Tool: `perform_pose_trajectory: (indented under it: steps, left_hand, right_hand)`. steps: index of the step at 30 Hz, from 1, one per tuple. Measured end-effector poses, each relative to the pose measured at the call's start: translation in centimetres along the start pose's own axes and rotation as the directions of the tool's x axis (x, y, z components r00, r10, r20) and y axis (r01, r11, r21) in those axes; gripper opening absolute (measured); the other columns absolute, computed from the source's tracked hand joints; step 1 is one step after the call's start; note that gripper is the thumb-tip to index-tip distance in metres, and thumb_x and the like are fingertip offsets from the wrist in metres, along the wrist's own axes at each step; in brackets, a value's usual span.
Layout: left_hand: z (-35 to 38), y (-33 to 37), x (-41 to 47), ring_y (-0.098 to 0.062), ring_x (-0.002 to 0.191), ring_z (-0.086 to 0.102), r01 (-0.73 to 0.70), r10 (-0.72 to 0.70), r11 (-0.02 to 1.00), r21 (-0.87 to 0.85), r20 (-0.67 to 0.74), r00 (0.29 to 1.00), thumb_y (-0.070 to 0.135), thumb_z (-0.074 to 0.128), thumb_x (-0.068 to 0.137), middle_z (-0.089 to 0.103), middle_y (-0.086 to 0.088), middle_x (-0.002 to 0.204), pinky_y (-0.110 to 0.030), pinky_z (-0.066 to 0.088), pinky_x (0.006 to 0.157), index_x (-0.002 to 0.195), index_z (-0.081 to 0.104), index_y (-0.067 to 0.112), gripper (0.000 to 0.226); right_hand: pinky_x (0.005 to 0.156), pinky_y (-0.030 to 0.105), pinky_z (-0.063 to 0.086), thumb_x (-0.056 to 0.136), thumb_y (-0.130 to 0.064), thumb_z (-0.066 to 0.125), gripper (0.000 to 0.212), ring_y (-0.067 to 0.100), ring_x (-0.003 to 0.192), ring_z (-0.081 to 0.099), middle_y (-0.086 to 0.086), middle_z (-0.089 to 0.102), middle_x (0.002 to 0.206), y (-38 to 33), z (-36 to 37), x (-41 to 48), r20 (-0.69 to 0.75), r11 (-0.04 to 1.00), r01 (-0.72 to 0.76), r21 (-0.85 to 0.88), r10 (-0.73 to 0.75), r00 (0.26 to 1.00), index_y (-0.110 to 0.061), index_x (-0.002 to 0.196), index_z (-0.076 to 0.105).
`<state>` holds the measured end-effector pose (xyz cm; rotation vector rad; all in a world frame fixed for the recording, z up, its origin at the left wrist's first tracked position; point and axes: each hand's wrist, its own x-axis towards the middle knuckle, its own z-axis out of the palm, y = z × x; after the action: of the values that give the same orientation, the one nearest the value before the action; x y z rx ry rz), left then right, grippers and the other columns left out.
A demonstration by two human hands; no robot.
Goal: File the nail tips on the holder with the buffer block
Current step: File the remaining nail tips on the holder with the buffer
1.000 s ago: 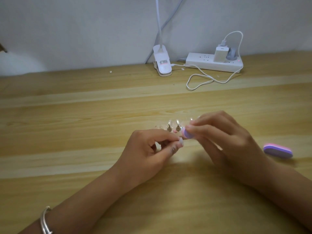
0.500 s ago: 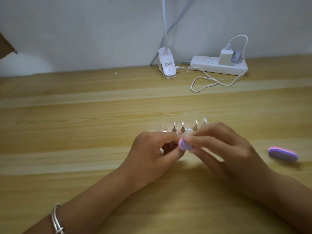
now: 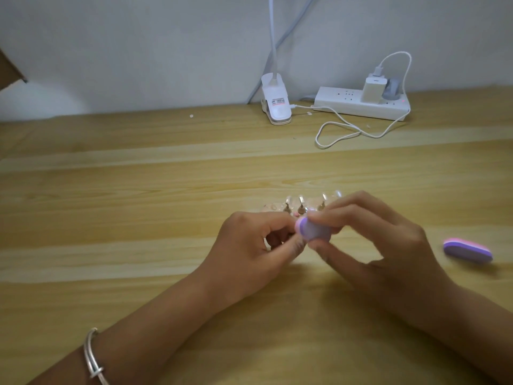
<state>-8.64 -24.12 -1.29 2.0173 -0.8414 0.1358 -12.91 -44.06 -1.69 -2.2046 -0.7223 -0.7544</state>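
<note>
Right hand [image 3: 388, 245] pinches buffer block [image 3: 312, 230] near holder [image 3: 301, 208]; left hand [image 3: 249, 245] touches it, grip hidden.

Spare buffer [image 3: 467, 250] right of the holder [image 3: 301, 207]

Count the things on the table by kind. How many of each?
Buffer blocks: 2, one held, one lying
Nail tip holder: 1, tips too blurry to count
Clip lamp: 1
Power strip: 1
White charger: 1
Grey plug: 1
White cable: 1
Total: 8
</note>
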Motion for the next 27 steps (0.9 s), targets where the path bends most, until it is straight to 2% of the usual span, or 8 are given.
perform_pose_trajectory:
  steps: [7,9,11,13,16,18,23,27]
  left_hand:
    - [-0.1,0.1,0.0,-0.006,0.057,0.058,-0.017,0.017,0.999,-0.046,-0.005,1.0,0.011,0.068,0.088,0.066,0.006,0.065,-0.011,0.038,0.056,0.083,0.074,0.01,0.008]
    - [-0.2,0.1,0.0,-0.003,0.056,0.056,-0.039,0.04,0.997,-0.061,0.012,0.999,0.011,0.067,0.089,0.067,0.004,0.066,-0.013,0.038,0.055,0.081,0.073,0.011,0.01]
    - [-0.2,0.2,0.0,-0.005,0.057,0.058,-0.047,0.048,0.995,-0.085,0.011,0.999,0.011,0.066,0.089,0.069,0.003,0.067,-0.021,0.042,0.051,0.082,0.073,0.015,0.011]
    - [-0.1,0.2,0.0,-0.012,0.057,0.062,-0.032,0.032,0.995,-0.094,-0.005,0.999,0.013,0.065,0.09,0.069,0.003,0.067,-0.033,0.045,0.047,0.085,0.074,0.013,0.01]
    - [-0.1,0.1,0.0,-0.016,0.059,0.064,-0.028,0.027,0.993,-0.115,-0.007,1.0,0.017,0.065,0.092,0.07,0.002,0.069,-0.04,0.046,0.047,0.088,0.075,0.012,0.012]
    - [-0.2,0.2,0.0,-0.018,0.059,0.065,-0.034,0.033,0.99,-0.137,-0.006,0.999,0.02,0.063,0.092,0.07,0.002,0.07,-0.041,0.047,0.047,0.089,0.074,0.019,0.011]
    - [0.0,0.0,0.1,-0.017,0.057,0.063,0.001,-0.004,0.99,-0.144,-0.017,1.0,0.015,0.067,0.09,0.07,0.002,0.068,-0.039,0.046,0.046,0.089,0.076,0.011,0.01]
    - [0.0,-0.1,0.1,-0.018,0.058,0.063,-0.007,0.003,0.992,-0.128,-0.028,1.0,0.01,0.067,0.088,0.069,0.001,0.067,-0.029,0.047,0.051,0.089,0.077,0.009,0.01]
  right_hand:
    - [0.089,0.02,0.05,0.09,-0.006,0.068,0.022,0.015,0.097,0.065,0.009,0.067,0.106,0.7,-0.7,0.4,-0.001,0.999,-0.038,0.019,0.038,0.999,-0.006,0.112,0.071]
    - [0.093,0.025,0.05,0.093,-0.005,0.068,0.021,0.017,0.104,0.066,0.008,0.068,0.11,0.2,-0.3,0.1,0.035,0.999,0.03,0.042,-0.031,0.999,-0.006,0.114,0.072]
    - [0.093,0.03,0.051,0.093,-0.002,0.066,0.022,0.021,0.106,0.067,0.008,0.068,0.112,0.2,0.0,-0.1,0.062,0.995,0.1,0.007,-0.1,0.993,-0.004,0.114,0.073]
    - [0.092,0.034,0.053,0.093,-0.003,0.064,0.022,0.021,0.105,0.067,0.008,0.069,0.112,0.7,-0.3,0.1,0.043,0.997,0.072,-0.025,-0.071,0.997,-0.004,0.114,0.072]
    - [0.091,0.031,0.053,0.095,-0.007,0.066,0.019,0.017,0.103,0.068,0.008,0.07,0.109,0.7,-0.4,0.2,0.013,0.997,0.076,-0.003,-0.076,0.997,-0.005,0.113,0.072]
    - [0.09,0.028,0.053,0.095,-0.008,0.065,0.018,0.015,0.102,0.068,0.006,0.07,0.108,0.5,-0.2,0.1,0.029,0.992,0.123,0.009,-0.123,0.992,-0.004,0.112,0.073]
    - [0.086,0.033,0.054,0.09,-0.002,0.07,0.019,0.016,0.098,0.068,0.007,0.071,0.104,0.9,-0.7,0.3,0.007,0.996,0.084,-0.037,-0.083,0.996,-0.005,0.108,0.074]
    - [0.088,0.031,0.053,0.094,-0.004,0.067,0.017,0.019,0.099,0.067,0.008,0.07,0.107,0.4,-0.1,0.0,0.059,0.983,0.178,-0.042,-0.175,0.983,-0.003,0.108,0.075]
